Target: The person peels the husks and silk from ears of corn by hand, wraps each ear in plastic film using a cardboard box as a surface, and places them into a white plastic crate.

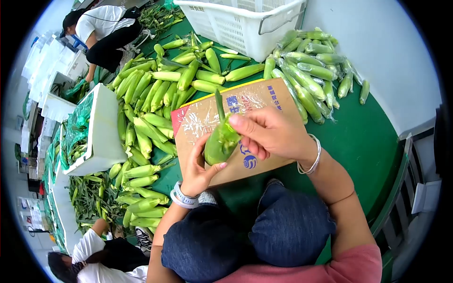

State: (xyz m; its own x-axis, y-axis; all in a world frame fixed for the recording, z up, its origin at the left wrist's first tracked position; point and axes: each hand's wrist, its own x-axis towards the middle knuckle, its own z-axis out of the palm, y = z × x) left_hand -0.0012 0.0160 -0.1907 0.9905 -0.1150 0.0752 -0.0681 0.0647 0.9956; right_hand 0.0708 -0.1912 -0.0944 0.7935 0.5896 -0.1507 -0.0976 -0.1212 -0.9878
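Note:
My left hand (197,166) is wrapped round the lower part of a green ear of corn (220,145), held above a flat cardboard sheet (278,137). At the top end of this ear my right hand (266,132) has its thumb and fingers pinched together against the husk. A long leaf sticks up from the ear beside the right thumb. Clear plastic film (198,118) lies on the cardboard under the hands. Whether the right fingers grip a strip of husk is too small to tell.
Husked-green corn ears (155,96) pile up at the left, and plastic-wrapped ears (306,80) at the upper right. A white crate (226,28) stands at the top. Foam boxes (96,127) and two people (106,23) are at the left.

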